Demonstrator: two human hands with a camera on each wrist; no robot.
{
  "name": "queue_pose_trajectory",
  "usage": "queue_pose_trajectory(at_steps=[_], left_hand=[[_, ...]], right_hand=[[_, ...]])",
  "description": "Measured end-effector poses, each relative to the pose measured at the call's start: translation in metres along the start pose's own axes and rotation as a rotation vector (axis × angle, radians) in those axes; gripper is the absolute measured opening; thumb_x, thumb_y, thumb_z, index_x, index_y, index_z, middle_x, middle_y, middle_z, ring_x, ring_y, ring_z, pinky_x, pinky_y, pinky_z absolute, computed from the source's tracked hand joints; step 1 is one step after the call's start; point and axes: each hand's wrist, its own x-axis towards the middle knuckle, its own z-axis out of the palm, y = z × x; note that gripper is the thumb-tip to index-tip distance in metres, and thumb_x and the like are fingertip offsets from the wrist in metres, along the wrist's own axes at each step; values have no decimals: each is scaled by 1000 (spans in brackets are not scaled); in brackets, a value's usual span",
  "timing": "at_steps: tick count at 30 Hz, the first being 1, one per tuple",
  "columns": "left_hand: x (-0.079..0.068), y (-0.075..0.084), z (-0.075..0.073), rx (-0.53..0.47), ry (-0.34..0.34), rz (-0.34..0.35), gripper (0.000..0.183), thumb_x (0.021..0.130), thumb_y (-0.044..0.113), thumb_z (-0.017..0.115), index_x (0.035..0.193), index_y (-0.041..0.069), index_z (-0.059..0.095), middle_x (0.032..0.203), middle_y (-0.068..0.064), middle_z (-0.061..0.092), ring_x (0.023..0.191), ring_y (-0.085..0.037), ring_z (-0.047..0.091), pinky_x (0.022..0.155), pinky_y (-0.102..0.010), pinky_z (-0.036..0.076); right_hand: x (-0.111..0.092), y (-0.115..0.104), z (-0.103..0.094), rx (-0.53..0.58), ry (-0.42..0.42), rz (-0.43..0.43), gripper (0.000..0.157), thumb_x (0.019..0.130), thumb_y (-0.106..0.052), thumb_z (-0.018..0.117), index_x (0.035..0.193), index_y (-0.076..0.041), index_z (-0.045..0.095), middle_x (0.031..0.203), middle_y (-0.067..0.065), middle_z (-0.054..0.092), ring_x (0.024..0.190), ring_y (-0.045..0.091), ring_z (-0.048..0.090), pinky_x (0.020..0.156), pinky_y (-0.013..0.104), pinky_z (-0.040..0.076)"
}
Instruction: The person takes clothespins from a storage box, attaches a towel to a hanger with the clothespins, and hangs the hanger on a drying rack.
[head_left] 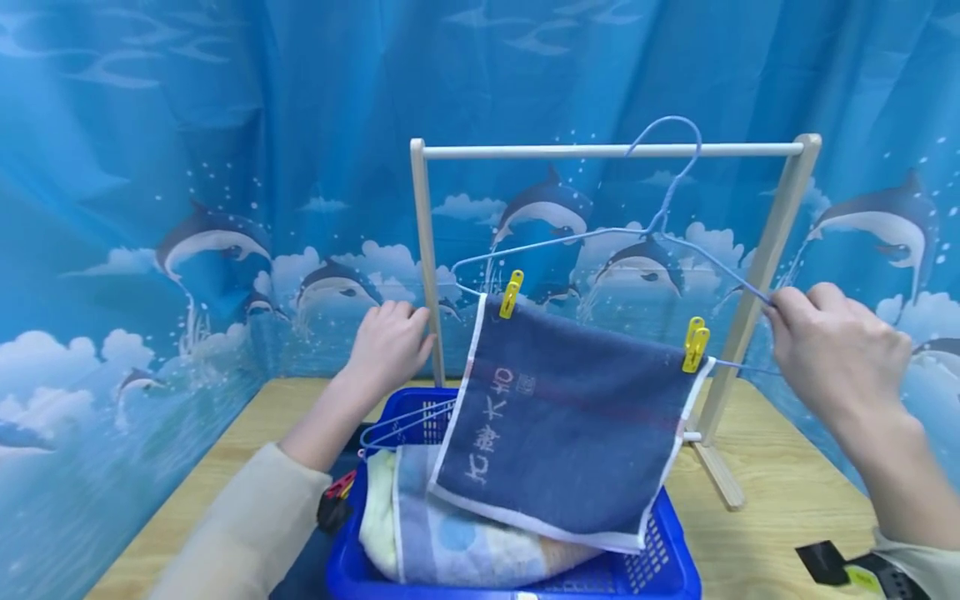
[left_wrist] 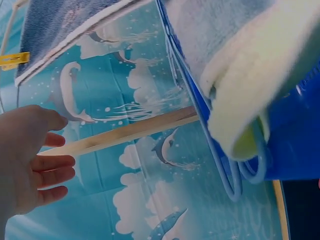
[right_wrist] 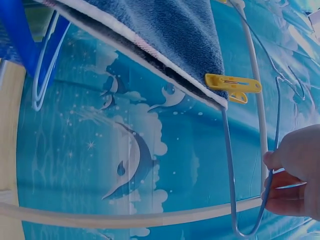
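A blue wire hanger [head_left: 555,241] carries a dark blue towel [head_left: 570,408] with white edging. Two yellow clothespins [head_left: 512,294] clip the towel's upper corners to the hanger's bottom bar. My right hand [head_left: 843,354] pinches the hanger's right shoulder between thumb and fingers, also seen in the right wrist view, where the hanger's rounded end [right_wrist: 247,232] hangs below the fingers. My left hand [head_left: 392,343] is left of the towel, its fingers loosely bent with nothing between them. At the top, the hanger's hook [head_left: 678,125] overlaps the white rail [head_left: 525,152] of a wooden rack in the head view.
Below the towel, a blue plastic basket [head_left: 678,554] holds folded cloths, among them a checked towel [head_left: 457,542] and a pale yellow-green one [head_left: 378,508]. More blue hangers [head_left: 408,423] lean at its left side. The rack's right leg [head_left: 765,275] stands on the wooden table [head_left: 780,467] before a dolphin-printed curtain [head_left: 337,125].
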Motion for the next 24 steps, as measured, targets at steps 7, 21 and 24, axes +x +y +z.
queue_pose_trajectory(at_steps=[7, 21, 24], left_hand=[[12, 3, 11, 42, -34, -11, 38, 87, 27, 64, 119, 7, 59, 94, -16, 61, 79, -30, 58, 65, -40, 48], [19, 5, 28, 38, 68, -17, 16, 86, 11, 62, 98, 1, 61, 82, -16, 57, 69, -29, 55, 57, -38, 45], [21, 6, 30, 31, 78, -25, 13, 87, 9, 59, 97, 1, 61, 81, -16, 56, 68, -28, 54, 57, -38, 45]], right_hand=[[4, 9, 2, -6, -28, 30, 10, 86, -8, 60, 91, 0, 58, 72, 19, 48, 49, 34, 42, 33, 45, 25], [11, 28, 3, -51, -176, 159, 16, 91, -11, 53, 96, 4, 55, 83, 26, 48, 60, 42, 46, 45, 59, 32], [15, 31, 1, -84, -200, 178, 17, 92, -11, 51, 98, 5, 54, 84, 27, 47, 61, 42, 45, 45, 58, 32]])
